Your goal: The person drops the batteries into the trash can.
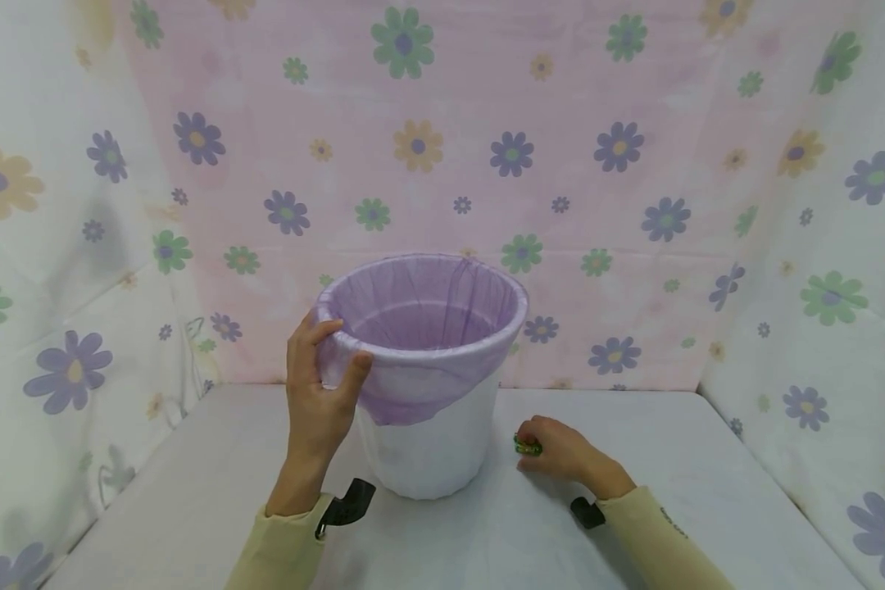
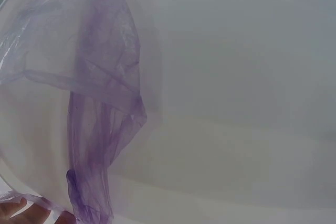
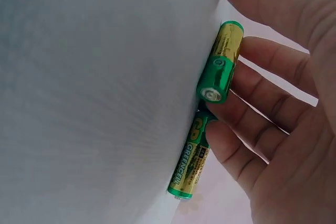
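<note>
On the worktop [image 1: 192,492], beside the white bin [image 1: 428,451], two green and gold batteries [image 3: 210,108] are touched by the curled fingers of the right hand [image 1: 556,451]. Only the right wrist view shows that there are two. The bin's rim and purple bag [image 1: 413,328] are gripped by the left hand [image 1: 320,393].
</note>
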Motion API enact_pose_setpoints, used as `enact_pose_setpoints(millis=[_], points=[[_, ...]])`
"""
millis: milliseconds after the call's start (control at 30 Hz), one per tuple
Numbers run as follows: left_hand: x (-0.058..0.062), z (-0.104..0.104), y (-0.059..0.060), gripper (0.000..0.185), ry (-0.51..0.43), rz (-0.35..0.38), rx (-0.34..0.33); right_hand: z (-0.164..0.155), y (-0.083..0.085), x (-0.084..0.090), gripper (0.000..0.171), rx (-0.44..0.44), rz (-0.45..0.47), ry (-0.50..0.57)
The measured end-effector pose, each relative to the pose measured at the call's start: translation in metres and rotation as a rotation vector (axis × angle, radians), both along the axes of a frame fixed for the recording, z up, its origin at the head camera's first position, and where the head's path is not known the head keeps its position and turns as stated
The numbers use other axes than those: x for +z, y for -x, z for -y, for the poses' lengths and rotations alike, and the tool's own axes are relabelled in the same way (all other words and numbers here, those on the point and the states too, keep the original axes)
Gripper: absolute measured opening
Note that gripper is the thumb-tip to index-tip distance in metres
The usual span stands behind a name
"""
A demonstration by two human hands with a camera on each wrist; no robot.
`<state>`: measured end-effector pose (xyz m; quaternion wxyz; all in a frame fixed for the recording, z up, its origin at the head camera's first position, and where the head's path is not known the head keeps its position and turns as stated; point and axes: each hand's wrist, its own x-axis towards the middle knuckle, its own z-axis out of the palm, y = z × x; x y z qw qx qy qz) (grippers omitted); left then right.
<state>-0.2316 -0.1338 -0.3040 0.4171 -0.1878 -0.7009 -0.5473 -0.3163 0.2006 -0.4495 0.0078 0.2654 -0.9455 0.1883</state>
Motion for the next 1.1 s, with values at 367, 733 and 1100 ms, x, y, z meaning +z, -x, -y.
enact_pose_setpoints(millis=[367,733,1100], points=[[-0.018,0.010,0.018,0.052,0.009,-0.004,-0.001,-0.002,-0.004,0.001,0.016,0.092,0.191,0.106],[-0.007,0.004,0.004,0.048,0.007,0.010,0.006,-0.002,-0.005,0.001,0.012,0.119,0.241,0.117],[0.006,-0.004,-0.013,0.044,0.002,-0.005,-0.007,-0.003,-0.004,-0.003,0.011,0.142,0.234,0.127]])
